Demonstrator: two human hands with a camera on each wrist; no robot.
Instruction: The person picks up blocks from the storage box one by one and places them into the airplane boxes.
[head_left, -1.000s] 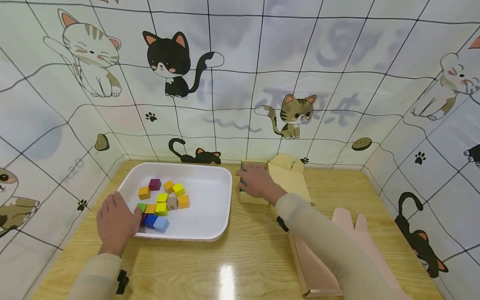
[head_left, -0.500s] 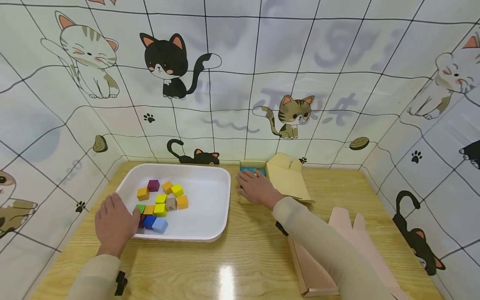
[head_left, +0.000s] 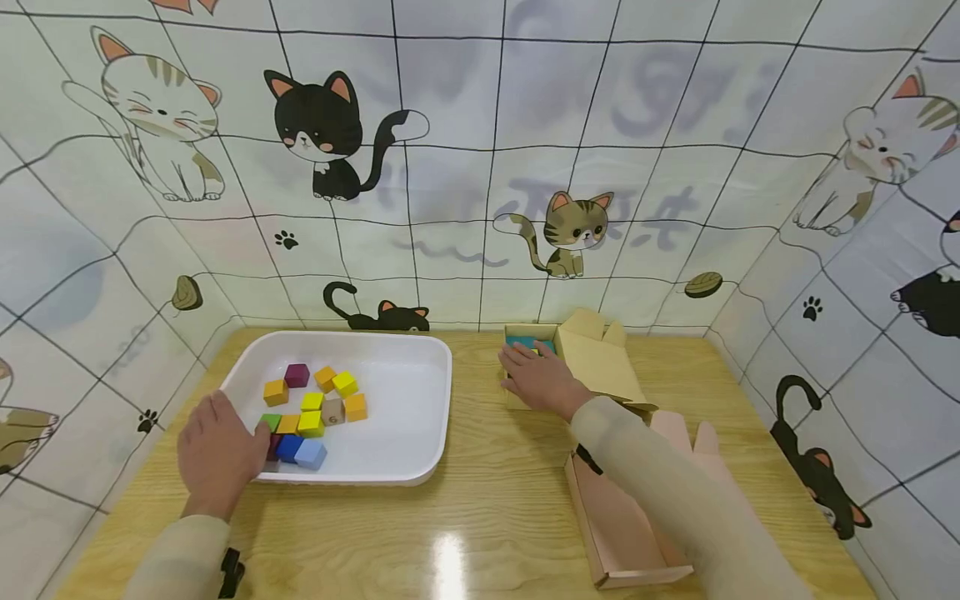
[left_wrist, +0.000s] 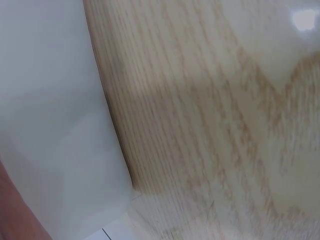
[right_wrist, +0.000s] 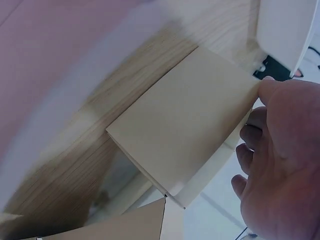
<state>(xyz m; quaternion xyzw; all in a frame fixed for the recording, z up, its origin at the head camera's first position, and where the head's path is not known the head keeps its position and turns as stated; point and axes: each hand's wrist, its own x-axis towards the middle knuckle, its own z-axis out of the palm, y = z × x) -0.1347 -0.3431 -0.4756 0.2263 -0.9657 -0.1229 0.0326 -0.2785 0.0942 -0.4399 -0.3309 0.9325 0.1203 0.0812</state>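
In the head view my left hand [head_left: 221, 454] lies over the near left corner of the white tray [head_left: 397, 454], its fingers extended and thumb inside the rim. Several coloured cubes, including a purple one [head_left: 297, 375] and a light blue one [head_left: 311, 454], lie in the tray. My right hand [head_left: 543, 379] is at the small tan box [head_left: 517, 402]; teal pieces [head_left: 517, 341] show inside. From the right wrist camera, my right hand [right_wrist: 282, 155] has its thumb against one box wall [right_wrist: 185, 120] and its fingers curled behind it.
An open pink-brown box [head_left: 626, 533] lies at the near right, partly under my right forearm. The tan box's lid [head_left: 603, 362] is spread to its right. A cat-patterned sheet [head_left: 465, 167] stands behind and beside the wooden table [head_left: 375, 542].
The tan box has slid right, away from the tray, along with my right hand, and its lid now lies close to the pink-brown box. My left hand stays at the tray corner.
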